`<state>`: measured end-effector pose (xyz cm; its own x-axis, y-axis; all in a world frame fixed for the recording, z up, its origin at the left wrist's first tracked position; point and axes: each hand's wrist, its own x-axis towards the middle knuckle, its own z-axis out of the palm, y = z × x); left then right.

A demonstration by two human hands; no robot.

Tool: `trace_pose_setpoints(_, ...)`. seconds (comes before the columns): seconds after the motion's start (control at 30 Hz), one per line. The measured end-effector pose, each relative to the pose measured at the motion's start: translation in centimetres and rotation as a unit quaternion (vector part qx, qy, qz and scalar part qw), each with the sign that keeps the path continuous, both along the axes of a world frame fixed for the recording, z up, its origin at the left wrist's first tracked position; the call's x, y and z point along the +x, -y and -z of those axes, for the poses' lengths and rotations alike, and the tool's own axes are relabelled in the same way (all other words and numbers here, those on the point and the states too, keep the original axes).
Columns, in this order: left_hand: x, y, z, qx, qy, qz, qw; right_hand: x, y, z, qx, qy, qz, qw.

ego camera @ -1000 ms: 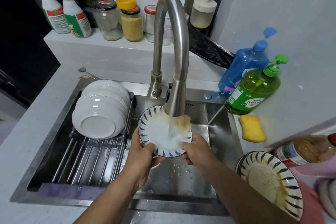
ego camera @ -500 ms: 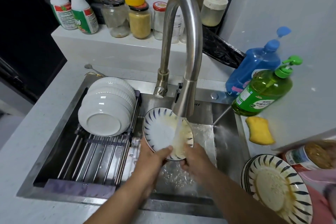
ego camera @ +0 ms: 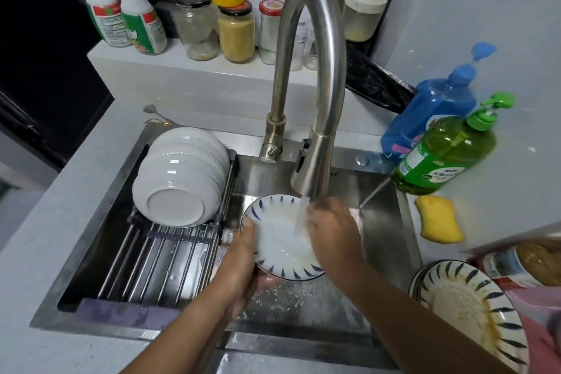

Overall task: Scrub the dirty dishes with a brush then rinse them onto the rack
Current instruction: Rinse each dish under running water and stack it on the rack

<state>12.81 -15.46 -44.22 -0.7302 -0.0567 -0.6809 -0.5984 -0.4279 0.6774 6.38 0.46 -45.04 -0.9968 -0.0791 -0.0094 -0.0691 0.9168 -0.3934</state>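
A white plate with blue rim strokes (ego camera: 274, 240) is held tilted over the sink under the running tap (ego camera: 312, 167). My left hand (ego camera: 243, 258) grips its left rim, thumb on the face. My right hand (ego camera: 332, 231) lies on the plate's right side in the water stream, fingers spread over the surface. A stack of dirty striped plates (ego camera: 467, 310) stands on the counter at the right. Several white bowls (ego camera: 179, 179) lie stacked on their side on the drying rack (ego camera: 151, 255) over the sink's left half. No brush is visible.
A yellow sponge (ego camera: 438, 220) lies on the counter right of the steel sink (ego camera: 382, 222). Green (ego camera: 446, 155) and blue (ego camera: 431, 112) soap bottles stand behind it. Jars and spray bottles line the back ledge. A jar lies at the far right.
The plate has dropped lower under the tap and tipped flatter. My right hand moved from the bottom rim up onto the plate's right face. The yellowish stain is gone from the plate.
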Motion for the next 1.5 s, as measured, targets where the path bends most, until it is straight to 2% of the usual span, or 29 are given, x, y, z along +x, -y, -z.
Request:
trace_pose_setpoints(0.07, -0.1, -0.5, 0.1, 0.002, -0.004, 0.005, 1.000, 0.6, 1.0, 0.2, 0.002, 0.065, -0.073, 0.995)
trace_pose_setpoints(0.13, -0.3, -0.8, 0.2, 0.003, -0.014, 0.029, 0.999, 1.2, 2.1, -0.1, 0.011, 0.157, -0.161, 0.974)
trace_pose_setpoints(0.23, -0.7, -0.6, 0.1, -0.014, -0.028, 0.056, 0.998, 2.2, 2.8, -1.0, -0.080, 0.249, -0.253, 0.932)
trace_pose_setpoints(0.33, -1.3, 0.5, 0.5, -0.012, -0.028, 0.044, 0.999, 3.3, 1.2, -1.6, -0.055, 0.241, -0.313, 0.917)
trace_pose_setpoints(0.47, -1.2, 0.7, 0.4, -0.019, -0.027, 0.022, 0.999, 2.5, -2.0, -0.6, 0.079, 0.208, -0.266, 0.938)
trace_pose_setpoints(0.53, -1.0, 0.3, 0.3, -0.017, -0.033, 0.032, 0.999, 1.5, -1.8, -0.1, 0.103, 0.220, -0.243, 0.939)
trace_pose_setpoints(0.63, -1.2, -0.4, -0.1, -0.022, -0.019, 0.047, 0.998, 0.9, 0.3, -1.0, 0.040, 0.274, -0.237, 0.931)
trace_pose_setpoints(0.7, -1.4, -0.4, 0.1, -0.039, -0.002, 0.070, 0.997, 1.3, 1.6, -2.1, -0.023, 0.295, -0.271, 0.916)
trace_pose_setpoints(0.8, -2.0, 0.6, 0.8, -0.038, 0.021, 0.059, 0.997, 3.0, 1.6, -3.1, -0.087, 0.268, -0.348, 0.894)
trace_pose_setpoints(0.87, -2.6, 1.8, 0.9, -0.039, 0.036, 0.021, 0.998, 3.6, -0.5, -2.3, -0.083, 0.241, -0.361, 0.897)
trace_pose_setpoints(0.93, -3.1, 2.8, 1.2, -0.046, 0.052, 0.017, 0.997, 3.6, -3.4, -1.1, -0.064, 0.204, -0.339, 0.916)
trace_pose_setpoints(1.03, -3.3, 3.4, 0.9, -0.043, 0.099, 0.062, 0.992, 2.8, -5.9, -0.4, -0.054, 0.155, -0.305, 0.938)
trace_pose_setpoints(1.13, -3.5, 4.1, 0.9, 0.020, 0.135, 0.085, 0.987, 1.7, -5.5, -2.1, -0.138, 0.150, -0.256, 0.945)
trace_pose_setpoints(1.23, -3.6, 4.5, 1.2, 0.056, 0.113, 0.051, 0.991, 0.4, -4.9, -3.8, -0.288, 0.233, -0.199, 0.907)
trace_pose_setpoints(1.33, -2.9, 4.1, 1.5, 0.031, 0.002, 0.048, 0.998, -0.3, -4.7, -4.8, -0.390, 0.294, -0.137, 0.862)
trace_pose_setpoints(1.4, -1.9, 4.1, 1.5, -0.005, -0.066, 0.072, 0.995, -0.5, -4.8, -4.7, -0.434, 0.314, -0.090, 0.839)
trace_pose_setpoints(1.5, -0.7, 4.6, 1.6, -0.009, -0.099, 0.092, 0.991, -0.9, -4.7, -3.4, -0.494, 0.311, -0.002, 0.812)
